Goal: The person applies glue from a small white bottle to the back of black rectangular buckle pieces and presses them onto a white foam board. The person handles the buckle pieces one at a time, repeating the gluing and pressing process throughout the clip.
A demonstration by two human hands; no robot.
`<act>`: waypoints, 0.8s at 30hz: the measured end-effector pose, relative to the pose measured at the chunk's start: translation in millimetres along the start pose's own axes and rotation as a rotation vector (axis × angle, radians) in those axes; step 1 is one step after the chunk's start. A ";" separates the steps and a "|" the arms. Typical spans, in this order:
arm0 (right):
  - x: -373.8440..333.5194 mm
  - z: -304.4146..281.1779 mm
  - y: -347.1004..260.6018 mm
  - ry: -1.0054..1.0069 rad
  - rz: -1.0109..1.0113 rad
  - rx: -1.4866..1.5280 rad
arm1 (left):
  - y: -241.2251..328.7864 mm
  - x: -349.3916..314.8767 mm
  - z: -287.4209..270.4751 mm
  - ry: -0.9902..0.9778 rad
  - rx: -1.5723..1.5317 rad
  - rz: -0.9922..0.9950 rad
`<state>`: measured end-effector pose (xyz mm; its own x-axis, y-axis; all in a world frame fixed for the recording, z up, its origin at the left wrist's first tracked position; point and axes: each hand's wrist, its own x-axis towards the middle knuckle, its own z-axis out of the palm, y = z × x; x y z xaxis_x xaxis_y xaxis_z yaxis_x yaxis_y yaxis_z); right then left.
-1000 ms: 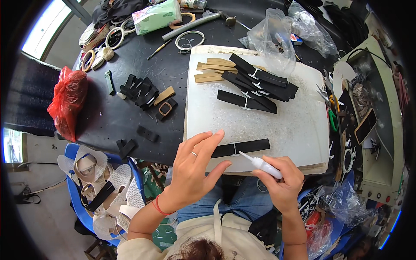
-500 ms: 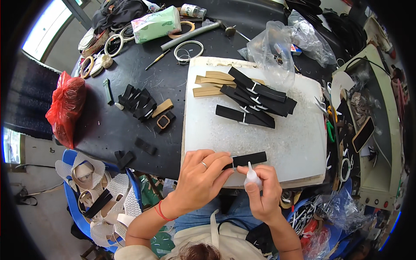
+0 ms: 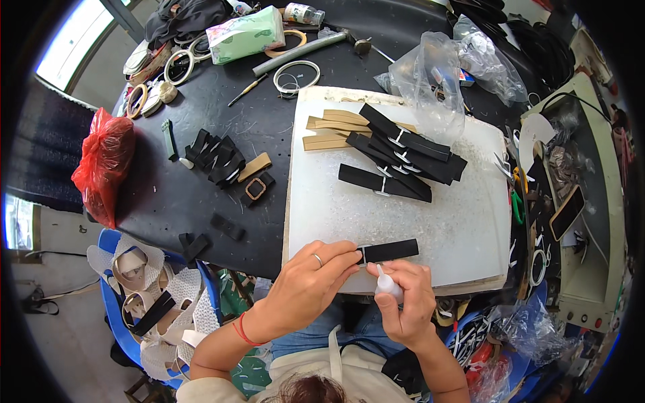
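Near the white cutting board's point(image 3: 463, 221) front edge: our left hand point(image 3: 306, 285), fingers curled, pins the flat black strap point(image 3: 390, 251) by its left end. Our right hand point(image 3: 403, 302) is closed round a small white plastic bottle point(image 3: 388, 285), whose nozzle sits just below the strap. Matte black straps point(image 3: 403, 158) lie stacked at the board's far edge. Since half a second ago both hands have barely shifted; the grips are unchanged.
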<state>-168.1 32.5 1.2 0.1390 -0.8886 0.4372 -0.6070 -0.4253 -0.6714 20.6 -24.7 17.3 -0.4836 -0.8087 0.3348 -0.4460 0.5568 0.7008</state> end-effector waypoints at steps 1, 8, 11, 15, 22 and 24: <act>-0.1 0.2 0.4 -0.002 -0.006 -0.002 | 0.4 1.4 -2.3 -0.012 -0.020 -0.022; 1.7 0.2 -2.2 0.012 0.012 -0.009 | 3.1 6.1 -8.9 -0.054 -0.072 -0.087; 1.9 -0.2 -2.3 0.005 0.011 -0.008 | 3.2 5.7 -9.6 -0.061 -0.087 -0.096; -1.0 -0.7 -1.6 -0.006 0.018 -0.013 | 3.2 4.0 -9.4 -0.061 -0.099 -0.109; 4.6 -5.8 -7.4 -0.011 0.046 -0.019 | 5.1 5.3 -16.2 -0.103 -0.076 -0.131; -1.9 -13.2 -6.5 0.031 0.159 0.149 | 14.5 2.9 -23.2 -0.099 -0.024 -0.165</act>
<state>-174.8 39.2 12.6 0.0250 -0.9416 0.3358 -0.4968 -0.3031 -0.8132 30.2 -23.5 43.0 -0.4781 -0.8652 0.1511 -0.5078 0.4127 0.7562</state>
